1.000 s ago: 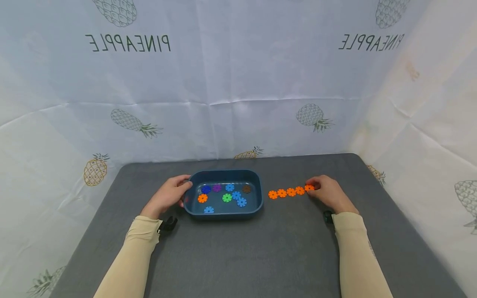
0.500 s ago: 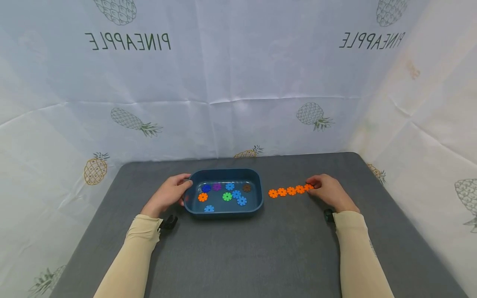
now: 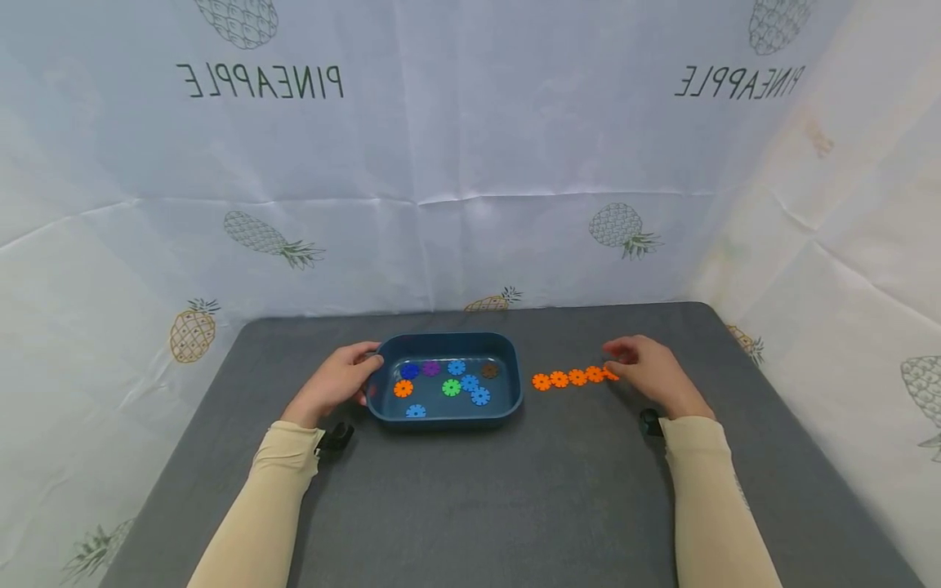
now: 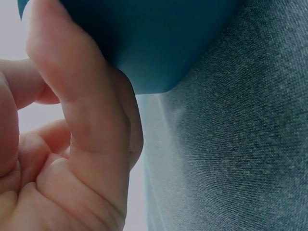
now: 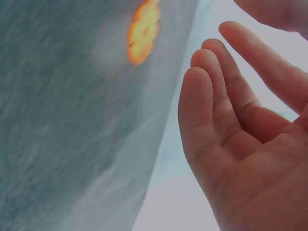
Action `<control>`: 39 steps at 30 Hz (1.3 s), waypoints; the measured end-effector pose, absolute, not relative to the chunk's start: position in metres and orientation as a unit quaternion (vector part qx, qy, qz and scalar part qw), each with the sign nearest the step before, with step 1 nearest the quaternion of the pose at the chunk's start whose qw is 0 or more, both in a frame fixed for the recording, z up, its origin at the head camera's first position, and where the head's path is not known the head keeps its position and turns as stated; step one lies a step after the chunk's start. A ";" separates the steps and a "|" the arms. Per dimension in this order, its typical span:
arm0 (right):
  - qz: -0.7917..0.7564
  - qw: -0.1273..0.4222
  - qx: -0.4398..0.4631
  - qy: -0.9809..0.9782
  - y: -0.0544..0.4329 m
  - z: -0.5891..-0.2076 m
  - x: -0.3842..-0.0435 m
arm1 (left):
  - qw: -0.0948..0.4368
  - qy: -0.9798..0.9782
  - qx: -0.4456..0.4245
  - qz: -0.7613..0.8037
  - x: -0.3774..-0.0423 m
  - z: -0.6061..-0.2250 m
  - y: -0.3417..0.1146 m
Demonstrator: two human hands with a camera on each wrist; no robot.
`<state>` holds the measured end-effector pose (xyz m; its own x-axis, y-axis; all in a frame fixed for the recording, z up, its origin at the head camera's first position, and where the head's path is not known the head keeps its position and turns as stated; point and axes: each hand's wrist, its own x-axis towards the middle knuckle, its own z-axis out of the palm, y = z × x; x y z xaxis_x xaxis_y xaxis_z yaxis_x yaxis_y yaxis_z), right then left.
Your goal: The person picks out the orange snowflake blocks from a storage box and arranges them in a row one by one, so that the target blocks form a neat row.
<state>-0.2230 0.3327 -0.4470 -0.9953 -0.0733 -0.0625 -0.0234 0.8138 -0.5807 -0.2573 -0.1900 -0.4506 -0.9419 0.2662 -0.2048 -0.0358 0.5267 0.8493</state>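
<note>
My left hand (image 3: pixel 334 382) grips the left end of a dark blue rectangular tray (image 3: pixel 444 424), thumb over the rim. In the left wrist view, curled fingers (image 4: pixel 91 96) meet the tray's outer wall (image 4: pixel 154 53). Several notched plastic discs lie inside: a green one (image 3: pixel 452 388), an orange one (image 3: pixel 403 389), a purple one (image 3: pixel 430 368), a brown one (image 3: pixel 489 371) and blue ones. To the right of the tray runs a row of orange notched discs (image 3: pixel 577 377). My right hand (image 3: pixel 654 377) hovers at the row's right end, partly covering the last disc; its fingers (image 5: pixel 196 103) are relaxed and hold nothing.
Everything stands on a dark grey cloth-like tabletop (image 3: pixel 470 506). Behind it and at the sides hangs a white pineapple-print sheet (image 3: pixel 470 253). A dark strap-mounted device (image 3: pixel 336 437) sits at the left wrist, with another dark device (image 3: pixel 650 422) at the right wrist.
The right hand has let go of the last orange disc, its thumb and fingers parting and lifting slightly. The left hand keeps its grip on the tray. The whole view has shifted slightly.
</note>
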 end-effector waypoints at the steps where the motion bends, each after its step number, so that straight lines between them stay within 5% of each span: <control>1: -0.308 0.039 -0.029 0.950 0.330 -0.446 -0.223 | 0.157 0.859 0.067 0.482 -0.257 -0.451 -0.190; 23: -0.218 0.084 -0.231 0.945 0.182 -0.368 -0.273 | 0.157 0.852 0.061 0.496 -0.257 -0.451 -0.194; 39: -0.119 0.169 -0.343 0.916 0.075 -0.387 -0.286 | 0.150 0.847 0.072 0.505 -0.259 -0.453 -0.195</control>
<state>-0.2862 0.0751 -0.3871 -0.7072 -0.6688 -0.2292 -0.5883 0.7365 -0.3338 -0.2587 -0.1955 -0.4528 -0.9448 0.2733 -0.1808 -0.0293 0.4791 0.8773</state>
